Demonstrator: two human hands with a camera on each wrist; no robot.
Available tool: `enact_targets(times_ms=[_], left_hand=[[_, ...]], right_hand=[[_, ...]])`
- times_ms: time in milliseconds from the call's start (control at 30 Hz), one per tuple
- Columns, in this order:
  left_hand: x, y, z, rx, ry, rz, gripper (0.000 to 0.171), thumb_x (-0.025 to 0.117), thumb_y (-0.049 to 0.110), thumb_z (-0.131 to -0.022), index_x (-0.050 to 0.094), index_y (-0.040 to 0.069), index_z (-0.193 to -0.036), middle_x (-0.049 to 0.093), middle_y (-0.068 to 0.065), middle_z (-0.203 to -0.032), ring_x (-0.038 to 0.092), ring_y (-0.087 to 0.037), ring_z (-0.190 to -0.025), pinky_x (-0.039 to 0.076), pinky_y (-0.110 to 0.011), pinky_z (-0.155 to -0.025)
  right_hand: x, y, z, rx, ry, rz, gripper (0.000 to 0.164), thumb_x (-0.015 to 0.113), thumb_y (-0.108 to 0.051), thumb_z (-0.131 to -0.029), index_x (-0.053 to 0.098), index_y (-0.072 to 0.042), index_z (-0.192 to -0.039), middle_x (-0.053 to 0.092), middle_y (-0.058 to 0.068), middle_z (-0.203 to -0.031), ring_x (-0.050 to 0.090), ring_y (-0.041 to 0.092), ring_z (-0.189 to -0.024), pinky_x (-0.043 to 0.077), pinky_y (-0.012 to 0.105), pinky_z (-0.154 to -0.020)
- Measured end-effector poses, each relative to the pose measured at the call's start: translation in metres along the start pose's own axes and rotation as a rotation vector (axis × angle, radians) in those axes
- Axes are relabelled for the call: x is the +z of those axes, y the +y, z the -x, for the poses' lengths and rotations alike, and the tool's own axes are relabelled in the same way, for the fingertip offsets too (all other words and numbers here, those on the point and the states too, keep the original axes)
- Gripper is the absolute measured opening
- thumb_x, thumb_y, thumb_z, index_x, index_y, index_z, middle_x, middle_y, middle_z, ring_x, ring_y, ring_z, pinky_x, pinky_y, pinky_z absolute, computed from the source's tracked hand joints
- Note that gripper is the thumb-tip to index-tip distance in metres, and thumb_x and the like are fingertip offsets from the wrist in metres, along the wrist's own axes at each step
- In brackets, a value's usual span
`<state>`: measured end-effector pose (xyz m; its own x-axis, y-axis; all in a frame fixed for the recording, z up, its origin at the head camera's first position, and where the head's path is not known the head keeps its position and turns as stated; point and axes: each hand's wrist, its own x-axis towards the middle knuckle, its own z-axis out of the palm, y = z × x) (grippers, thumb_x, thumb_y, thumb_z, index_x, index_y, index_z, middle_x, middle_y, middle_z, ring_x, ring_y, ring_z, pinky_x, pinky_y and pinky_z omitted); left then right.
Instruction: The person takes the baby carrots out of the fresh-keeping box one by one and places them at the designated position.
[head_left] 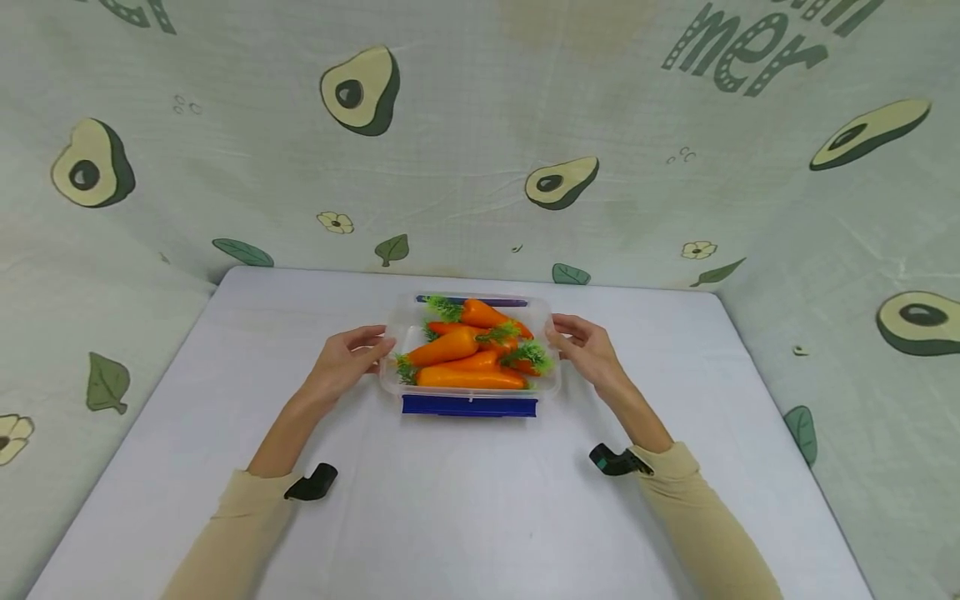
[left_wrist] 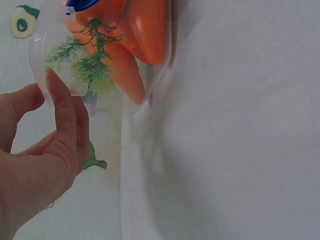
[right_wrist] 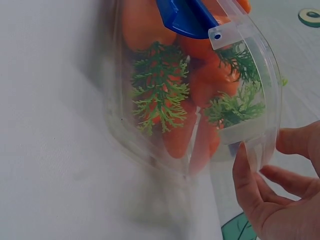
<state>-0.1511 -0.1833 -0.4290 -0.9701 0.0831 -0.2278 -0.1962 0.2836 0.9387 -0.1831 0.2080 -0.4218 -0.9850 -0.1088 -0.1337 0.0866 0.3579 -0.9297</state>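
A clear plastic food container stands on the table with several glossy orange carrots inside, their green tops pointing different ways. My left hand holds its left end, thumb on the near side of the rim. At the right end, my right hand grips the rim between thumb and fingers. The left wrist view shows fingertips pressed against the clear wall near a carrot's green top. In the right wrist view, fingertips pinch the container's corner. A blue latch flap hangs out along the front side.
A white-covered table lies under the container. Behind and beside it hangs a pale cloth printed with avocados and leaves. Black wrist cameras sit at the left cuff and the right cuff.
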Motion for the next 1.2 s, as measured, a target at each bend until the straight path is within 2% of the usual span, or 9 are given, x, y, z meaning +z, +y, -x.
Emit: enact_targets(times_ms=[167,500,600,833,1200], left_hand=[[-0.007,-0.001,0.004,-0.008,0.005,-0.009,0.070,0.068,0.041,-0.100,0.046,0.003,-0.154,0.055,-0.021,-0.141,0.063,-0.033,-0.114,0.056,-0.019,-0.082],[-0.009,-0.004,0.004,-0.010,0.002,-0.005,0.069,0.066,0.042,-0.101,0.046,0.002,-0.153,0.055,-0.020,-0.138,0.065,-0.019,-0.102,0.056,-0.022,-0.085],[-0.010,-0.005,0.005,-0.009,-0.002,0.001,0.070,0.066,0.043,-0.101,0.045,0.002,-0.154,0.055,-0.020,-0.139,0.065,-0.021,-0.104,0.056,-0.022,-0.086],[-0.014,-0.006,0.007,-0.016,0.004,0.016,0.072,0.067,0.045,-0.100,0.045,0.003,-0.154,0.054,-0.020,-0.140,0.062,-0.034,-0.115,0.056,-0.023,-0.087],[-0.016,-0.007,0.009,-0.007,0.009,0.005,0.071,0.066,0.043,-0.101,0.044,0.001,-0.154,0.054,-0.021,-0.140,0.063,-0.031,-0.110,0.056,-0.021,-0.084]], right_hand=[[0.006,-0.003,0.001,-0.006,-0.017,-0.015,0.054,0.065,-0.027,-0.104,0.051,0.001,-0.148,0.056,0.023,-0.142,0.060,0.040,-0.115,0.054,0.020,-0.082],[0.009,-0.005,0.001,-0.001,-0.024,0.000,0.053,0.063,-0.026,-0.104,0.051,0.001,-0.148,0.056,0.023,-0.143,0.059,0.041,-0.114,0.054,0.019,-0.081],[0.010,-0.004,0.000,0.002,-0.019,0.002,0.053,0.064,-0.027,-0.104,0.051,0.000,-0.147,0.056,0.022,-0.142,0.059,0.041,-0.114,0.054,0.019,-0.081],[0.014,-0.004,0.000,0.000,-0.022,0.017,0.053,0.065,-0.029,-0.103,0.053,-0.001,-0.146,0.057,0.021,-0.141,0.062,0.036,-0.108,0.054,0.020,-0.082],[0.014,-0.002,-0.001,-0.023,-0.035,0.029,0.051,0.066,-0.028,-0.103,0.054,-0.001,-0.145,0.058,0.021,-0.139,0.062,0.041,-0.109,0.056,0.023,-0.081]])
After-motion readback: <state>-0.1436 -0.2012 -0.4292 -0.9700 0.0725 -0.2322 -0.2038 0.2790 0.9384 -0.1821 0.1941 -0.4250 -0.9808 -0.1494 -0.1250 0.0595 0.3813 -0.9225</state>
